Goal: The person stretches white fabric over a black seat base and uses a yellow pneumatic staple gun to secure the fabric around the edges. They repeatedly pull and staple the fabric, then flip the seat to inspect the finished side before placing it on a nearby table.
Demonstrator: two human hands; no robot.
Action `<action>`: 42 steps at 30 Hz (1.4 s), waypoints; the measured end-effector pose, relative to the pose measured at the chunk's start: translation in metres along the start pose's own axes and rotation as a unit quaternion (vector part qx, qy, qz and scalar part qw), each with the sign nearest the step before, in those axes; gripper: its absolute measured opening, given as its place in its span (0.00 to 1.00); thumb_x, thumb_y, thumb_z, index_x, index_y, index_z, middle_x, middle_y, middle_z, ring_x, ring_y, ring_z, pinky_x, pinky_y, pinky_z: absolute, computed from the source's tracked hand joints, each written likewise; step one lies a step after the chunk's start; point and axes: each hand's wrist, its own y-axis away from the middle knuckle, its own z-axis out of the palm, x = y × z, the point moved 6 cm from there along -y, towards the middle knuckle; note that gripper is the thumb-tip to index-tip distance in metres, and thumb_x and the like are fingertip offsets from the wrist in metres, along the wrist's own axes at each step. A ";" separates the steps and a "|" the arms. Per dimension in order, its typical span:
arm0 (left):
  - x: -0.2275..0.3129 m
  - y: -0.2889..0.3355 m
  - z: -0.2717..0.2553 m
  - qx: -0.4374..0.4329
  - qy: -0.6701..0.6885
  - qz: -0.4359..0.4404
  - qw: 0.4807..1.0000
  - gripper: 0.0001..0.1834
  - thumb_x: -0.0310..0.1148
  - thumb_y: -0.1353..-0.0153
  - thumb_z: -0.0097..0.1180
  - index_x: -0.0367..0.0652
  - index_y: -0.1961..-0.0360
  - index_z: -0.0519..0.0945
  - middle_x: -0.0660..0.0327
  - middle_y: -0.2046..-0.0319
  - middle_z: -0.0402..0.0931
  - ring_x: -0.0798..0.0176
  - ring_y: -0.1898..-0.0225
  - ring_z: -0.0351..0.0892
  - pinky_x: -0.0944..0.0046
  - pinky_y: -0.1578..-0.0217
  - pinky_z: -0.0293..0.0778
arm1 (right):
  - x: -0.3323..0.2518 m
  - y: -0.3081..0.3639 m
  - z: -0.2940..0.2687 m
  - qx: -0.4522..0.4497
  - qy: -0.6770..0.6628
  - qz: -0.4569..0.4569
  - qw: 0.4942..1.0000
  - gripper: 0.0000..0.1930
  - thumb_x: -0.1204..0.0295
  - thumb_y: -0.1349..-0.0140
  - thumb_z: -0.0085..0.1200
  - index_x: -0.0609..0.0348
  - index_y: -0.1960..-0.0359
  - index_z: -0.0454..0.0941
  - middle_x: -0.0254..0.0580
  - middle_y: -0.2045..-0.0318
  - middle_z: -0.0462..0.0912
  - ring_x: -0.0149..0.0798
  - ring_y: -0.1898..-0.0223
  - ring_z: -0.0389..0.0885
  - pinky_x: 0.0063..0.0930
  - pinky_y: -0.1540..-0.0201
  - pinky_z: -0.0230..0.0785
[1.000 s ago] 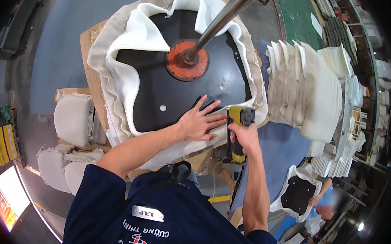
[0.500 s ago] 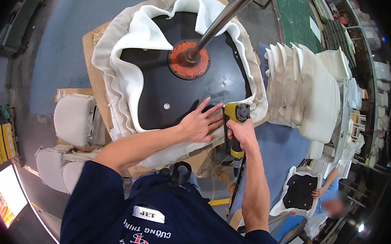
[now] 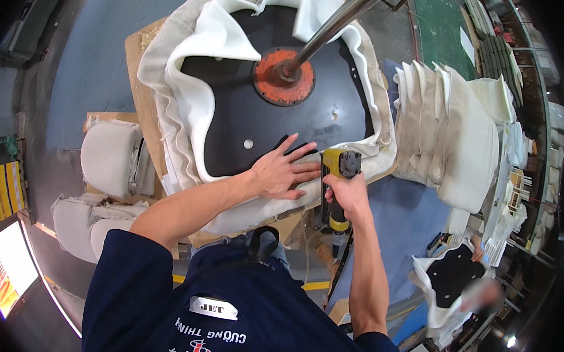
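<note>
A black seat panel [image 3: 233,124] lies in front of me, with white padding [image 3: 193,103] and beige fabric [image 3: 154,71] gathered around its edge. My left hand [image 3: 282,175] is spread flat over the near edge, pressing the folded cover against the panel. In my right hand [image 3: 350,196] is a yellow and black staple gun [image 3: 341,163], gripped by its handle. Its nose is close to the cover at the near right edge, just right of my left fingers; whether it touches I cannot tell. A round orange-red plate [image 3: 303,90] on a metal rod [image 3: 344,20] rests on the panel's middle.
Stacked beige covers [image 3: 468,142] stand to the right, beside a blue surface [image 3: 402,212]. Pale cushions [image 3: 107,159] are piled at the left. Lower right, a co-worker's hand [image 3: 477,251] holds another black panel [image 3: 453,273] with white padding.
My left hand lies flatter on the near edge, and the staple gun stays beside it. The co-worker's panel has shifted right and tilted. The whole view has moved slightly.
</note>
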 end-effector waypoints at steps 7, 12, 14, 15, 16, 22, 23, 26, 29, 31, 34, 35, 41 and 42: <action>-0.003 0.000 0.000 0.055 -0.009 0.007 0.998 0.34 0.60 0.31 0.39 0.58 0.29 0.68 0.70 0.30 0.65 0.50 0.20 0.37 0.28 0.27 0.32 | -0.004 0.004 0.012 -0.007 0.018 0.007 1.000 0.07 0.78 0.44 0.58 0.71 0.66 0.78 0.41 0.79 0.80 0.32 0.83 0.78 0.28 0.80 0.71; -0.001 0.003 0.000 0.034 0.001 0.013 0.999 0.32 0.59 0.31 0.41 0.55 0.34 0.74 0.67 0.33 0.67 0.49 0.20 0.37 0.28 0.27 0.32 | -0.004 0.015 0.024 -0.024 -0.008 -0.008 1.000 0.07 0.78 0.44 0.58 0.71 0.65 0.78 0.40 0.79 0.80 0.32 0.82 0.78 0.28 0.80 0.71; -0.004 -0.001 -0.002 0.040 0.004 0.018 0.999 0.31 0.59 0.31 0.41 0.54 0.36 0.75 0.67 0.33 0.68 0.49 0.20 0.37 0.28 0.27 0.32 | -0.004 0.008 0.024 -0.023 0.021 0.007 1.000 0.07 0.78 0.43 0.57 0.70 0.65 0.78 0.40 0.78 0.80 0.32 0.82 0.78 0.27 0.80 0.71; -0.005 -0.001 -0.006 0.044 -0.004 0.014 0.999 0.31 0.59 0.31 0.41 0.52 0.37 0.76 0.66 0.33 0.68 0.49 0.20 0.37 0.28 0.27 0.32 | -0.009 0.010 0.025 -0.027 0.032 0.012 0.999 0.07 0.79 0.43 0.57 0.70 0.65 0.78 0.40 0.78 0.80 0.32 0.82 0.78 0.27 0.80 0.72; -0.003 0.001 -0.005 0.063 0.010 0.018 0.998 0.31 0.59 0.31 0.41 0.51 0.38 0.77 0.65 0.34 0.69 0.49 0.20 0.37 0.28 0.27 0.32 | -0.011 0.012 0.026 -0.030 0.042 0.018 0.998 0.07 0.79 0.43 0.57 0.70 0.65 0.78 0.41 0.78 0.80 0.32 0.82 0.78 0.27 0.79 0.72; -0.003 0.000 -0.007 0.023 -0.002 0.005 1.000 0.31 0.58 0.31 0.41 0.48 0.42 0.80 0.61 0.38 0.73 0.48 0.20 0.39 0.29 0.26 0.33 | -0.001 0.016 0.033 -0.032 0.026 0.007 0.999 0.05 0.79 0.43 0.55 0.69 0.67 0.78 0.40 0.79 0.80 0.32 0.82 0.78 0.28 0.79 0.72; -0.002 0.000 -0.008 0.016 -0.005 0.001 1.000 0.30 0.58 0.31 0.42 0.48 0.43 0.80 0.61 0.38 0.73 0.48 0.21 0.40 0.29 0.26 0.33 | -0.003 0.014 0.033 -0.034 0.030 0.001 0.999 0.05 0.79 0.44 0.55 0.69 0.67 0.78 0.40 0.79 0.80 0.32 0.82 0.78 0.28 0.79 0.72; 0.003 0.002 -0.012 0.053 -0.023 -0.006 0.998 0.31 0.58 0.32 0.44 0.47 0.42 0.80 0.62 0.37 0.73 0.48 0.21 0.41 0.29 0.26 0.33 | -0.006 0.012 0.031 -0.038 0.031 -0.011 0.999 0.06 0.78 0.44 0.56 0.69 0.67 0.78 0.40 0.80 0.79 0.32 0.83 0.78 0.29 0.80 0.71; 0.023 0.022 -0.017 0.052 -0.051 -0.042 0.996 0.33 0.58 0.33 0.45 0.49 0.37 0.77 0.65 0.34 0.70 0.48 0.21 0.42 0.28 0.27 0.34 | -0.009 0.011 0.026 -0.044 0.011 -0.006 0.999 0.06 0.78 0.44 0.56 0.69 0.67 0.78 0.40 0.80 0.79 0.32 0.83 0.77 0.29 0.80 0.71; 0.024 0.042 -0.019 0.044 -0.047 -0.066 0.996 0.34 0.59 0.34 0.45 0.52 0.32 0.73 0.67 0.31 0.67 0.48 0.21 0.43 0.27 0.27 0.34 | -0.004 0.009 0.028 -0.051 0.005 0.007 0.999 0.06 0.78 0.44 0.57 0.69 0.67 0.79 0.40 0.79 0.80 0.32 0.83 0.77 0.29 0.80 0.70; 0.010 0.055 -0.017 0.045 -0.026 -0.076 0.996 0.36 0.61 0.33 0.44 0.57 0.27 0.67 0.71 0.27 0.62 0.47 0.21 0.42 0.25 0.28 0.33 | -0.005 0.018 0.031 -0.041 0.014 -0.002 0.999 0.06 0.78 0.44 0.58 0.68 0.66 0.79 0.40 0.79 0.80 0.32 0.83 0.77 0.29 0.80 0.70; 0.012 0.057 -0.014 0.032 -0.026 -0.079 0.996 0.37 0.61 0.32 0.43 0.58 0.27 0.66 0.72 0.26 0.60 0.47 0.21 0.42 0.25 0.28 0.33 | -0.005 0.026 0.034 -0.050 0.014 -0.005 0.999 0.06 0.77 0.43 0.59 0.69 0.67 0.80 0.40 0.79 0.80 0.32 0.82 0.78 0.29 0.80 0.71; 0.010 0.059 -0.009 0.037 -0.013 -0.095 0.995 0.36 0.62 0.31 0.39 0.59 0.26 0.65 0.73 0.25 0.59 0.47 0.21 0.39 0.25 0.28 0.31 | -0.001 0.023 0.041 -0.043 0.045 -0.003 0.998 0.07 0.77 0.45 0.57 0.69 0.67 0.79 0.41 0.79 0.80 0.33 0.82 0.79 0.28 0.79 0.72; 0.007 0.059 -0.010 0.043 -0.011 -0.098 0.994 0.36 0.61 0.31 0.39 0.59 0.26 0.66 0.72 0.25 0.59 0.47 0.20 0.39 0.25 0.28 0.31 | -0.004 0.022 0.043 -0.044 0.049 -0.010 0.998 0.07 0.78 0.45 0.56 0.70 0.67 0.79 0.41 0.79 0.80 0.33 0.82 0.79 0.28 0.79 0.72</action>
